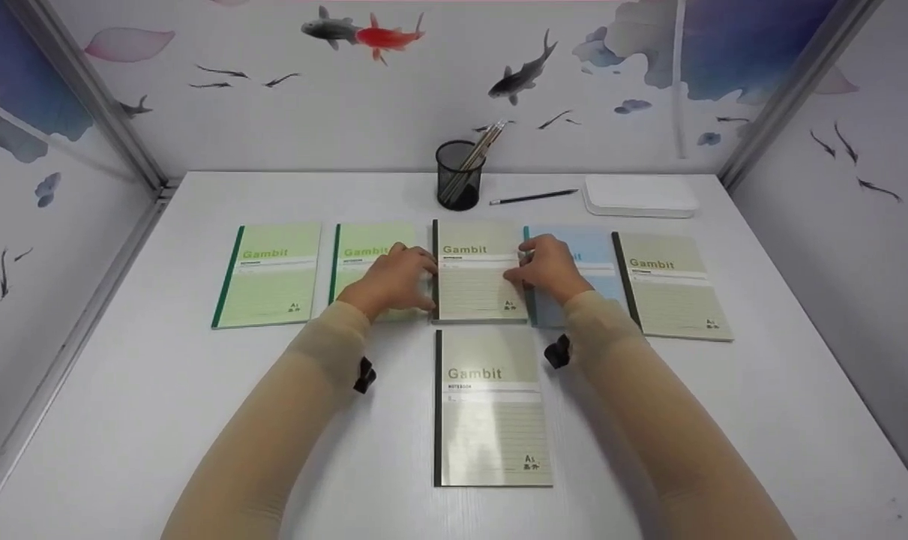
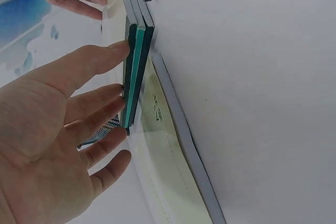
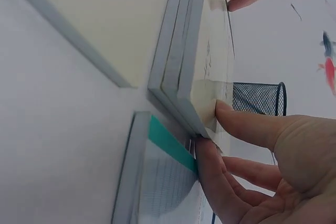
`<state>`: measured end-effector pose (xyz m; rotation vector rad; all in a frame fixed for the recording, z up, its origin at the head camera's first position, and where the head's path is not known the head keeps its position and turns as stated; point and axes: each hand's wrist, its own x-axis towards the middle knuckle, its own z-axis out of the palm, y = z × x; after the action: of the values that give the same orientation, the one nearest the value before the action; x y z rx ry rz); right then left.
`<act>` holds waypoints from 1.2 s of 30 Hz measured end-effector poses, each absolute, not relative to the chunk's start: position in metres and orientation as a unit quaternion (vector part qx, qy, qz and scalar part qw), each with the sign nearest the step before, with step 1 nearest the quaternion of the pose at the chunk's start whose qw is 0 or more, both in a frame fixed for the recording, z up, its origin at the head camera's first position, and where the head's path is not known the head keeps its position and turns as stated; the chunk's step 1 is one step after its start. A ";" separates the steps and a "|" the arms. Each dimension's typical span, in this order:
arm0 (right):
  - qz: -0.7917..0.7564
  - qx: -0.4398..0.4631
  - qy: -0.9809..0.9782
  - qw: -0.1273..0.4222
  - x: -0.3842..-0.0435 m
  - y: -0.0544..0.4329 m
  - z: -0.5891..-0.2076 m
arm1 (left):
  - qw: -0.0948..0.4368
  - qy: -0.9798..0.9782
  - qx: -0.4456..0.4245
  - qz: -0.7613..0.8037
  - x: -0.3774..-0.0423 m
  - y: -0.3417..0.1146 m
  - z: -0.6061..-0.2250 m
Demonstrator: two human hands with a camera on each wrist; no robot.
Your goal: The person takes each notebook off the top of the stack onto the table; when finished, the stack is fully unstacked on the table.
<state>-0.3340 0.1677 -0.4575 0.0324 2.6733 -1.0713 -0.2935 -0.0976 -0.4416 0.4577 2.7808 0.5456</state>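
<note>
A stack of notebooks lies in the middle of the row, a beige notebook (image 1: 472, 292) with a dark spine on top. In the left wrist view a teal spine (image 2: 137, 72) shows between two dark ones. My left hand (image 1: 396, 279) is at the stack's spine side, fingers extended and fingertips at the spines, over part of a light green notebook (image 1: 349, 281). At the opposite edge my right hand (image 1: 551, 266) pinches the stack's edge, thumb on the top cover and forefinger at the side. This hand partly covers a blue notebook (image 1: 596, 259).
Another beige notebook (image 1: 495, 431) lies in front of the stack. A green notebook (image 1: 270, 277) is at far left, a beige notebook (image 1: 675, 289) at far right. Behind stand a mesh pencil cup (image 1: 457, 176), a dark pencil (image 1: 536, 197) and a white case (image 1: 639, 196).
</note>
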 end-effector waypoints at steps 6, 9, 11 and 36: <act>-0.399 0.011 0.907 0.133 -0.336 0.171 -0.459 | 0.134 0.959 0.157 0.193 -0.294 -0.101 -0.445; -0.437 0.025 0.886 0.153 -0.338 0.178 -0.464 | 0.142 0.956 0.155 0.205 -0.294 -0.102 -0.447; -0.468 0.042 0.867 0.166 -0.339 0.183 -0.467 | 0.146 0.953 0.156 0.212 -0.294 -0.102 -0.447; -0.624 0.046 0.765 0.152 -0.304 0.227 -0.469 | 0.151 0.958 0.124 0.211 -0.292 -0.095 -0.448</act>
<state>-0.3041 0.2269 -0.4688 0.1309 2.1967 -1.7903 -0.2924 -0.0952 -0.4480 0.3570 2.7511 0.6048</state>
